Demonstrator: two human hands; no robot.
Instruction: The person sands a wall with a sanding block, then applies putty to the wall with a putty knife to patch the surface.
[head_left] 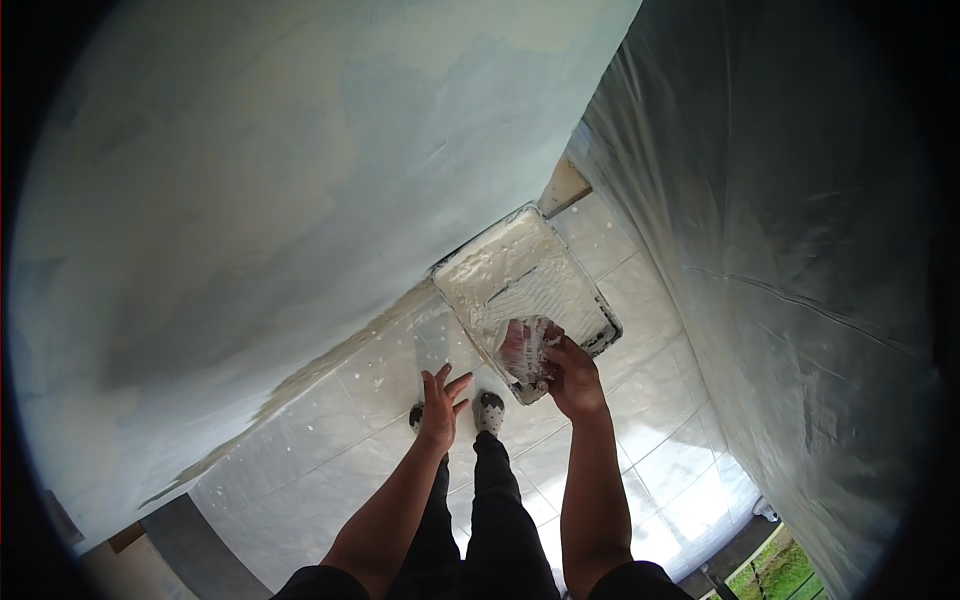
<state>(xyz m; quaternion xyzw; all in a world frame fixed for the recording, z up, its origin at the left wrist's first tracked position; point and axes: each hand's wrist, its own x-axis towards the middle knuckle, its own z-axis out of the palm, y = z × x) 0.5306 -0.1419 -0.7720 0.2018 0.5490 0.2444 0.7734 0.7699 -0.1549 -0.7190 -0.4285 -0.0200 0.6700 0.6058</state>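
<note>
My right hand [575,380] grips a reddish scraper [526,350] smeared with white paste. The scraper is over the near edge of a black-rimmed tray [610,325], which is coated with cream-white paste [515,265]. To the left of the scraper, my left hand [440,405] hangs with its fingers spread and nothing in them. It is above the floor, near my feet. The part of the scraper under my right fingers is hidden.
A large pale wall [250,200] fills the left side. Clear plastic sheeting [780,250] hangs along the right. Paste-spotted tiles [370,390] lie below, with my feet [488,412] on them. Green grass [785,570] shows at the bottom right.
</note>
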